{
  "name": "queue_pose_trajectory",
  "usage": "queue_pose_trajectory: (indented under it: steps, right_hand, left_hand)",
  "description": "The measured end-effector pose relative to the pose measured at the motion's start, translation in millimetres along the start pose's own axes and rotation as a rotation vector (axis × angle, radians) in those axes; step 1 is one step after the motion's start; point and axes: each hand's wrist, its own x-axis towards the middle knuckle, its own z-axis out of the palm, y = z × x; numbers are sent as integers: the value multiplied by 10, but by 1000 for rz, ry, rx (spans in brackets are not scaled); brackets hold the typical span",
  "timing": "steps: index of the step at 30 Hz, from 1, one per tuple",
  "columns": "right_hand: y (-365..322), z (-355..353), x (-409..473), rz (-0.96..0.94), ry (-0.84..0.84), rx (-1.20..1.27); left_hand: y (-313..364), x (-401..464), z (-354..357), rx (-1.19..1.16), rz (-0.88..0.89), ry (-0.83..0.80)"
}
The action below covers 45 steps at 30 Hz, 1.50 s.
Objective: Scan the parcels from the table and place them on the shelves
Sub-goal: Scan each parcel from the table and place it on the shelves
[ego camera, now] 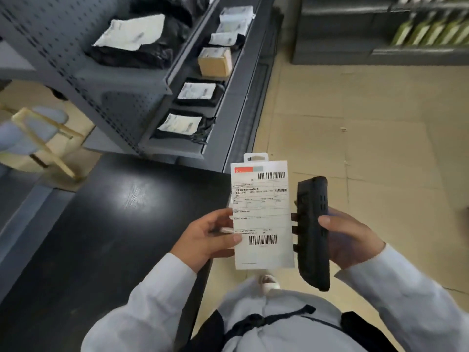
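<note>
While gripping parcel (pixel 264 214), L hand (pixel 205 237) upright.

the parcel (pixel 262 214) sits between left hand (pixel 206 240) and scanner (pixel 313 232), table (pixel 106 237) to its left, shelves (pixel 152 102) beyond.

Wooden-legged stool (pixel 33 134), tiled floor (pixel 368 128)

Glossy black table (pixel 106 224), paper-labelled parcel (pixel 262 214), perforated metal shelves (pixel 106 80)
</note>
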Motion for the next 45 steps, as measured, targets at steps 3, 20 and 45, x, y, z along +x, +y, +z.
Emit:
queue_pose_trajectory:
  steps: [3, 20, 45]
  right_hand:
    - [-184, -278, 69, -60, 49, -24]
    - [-1616, -1842, 1179, -67, 300, 13]
    - [-4804, -5016, 3617, -178, 408, 136]
  left_hand:
    - [207, 316, 239, 43, 24, -16]
    - [1332, 2921, 1309, 82, -126, -191]
    - [4227, 7229, 3252, 240, -98, -272]
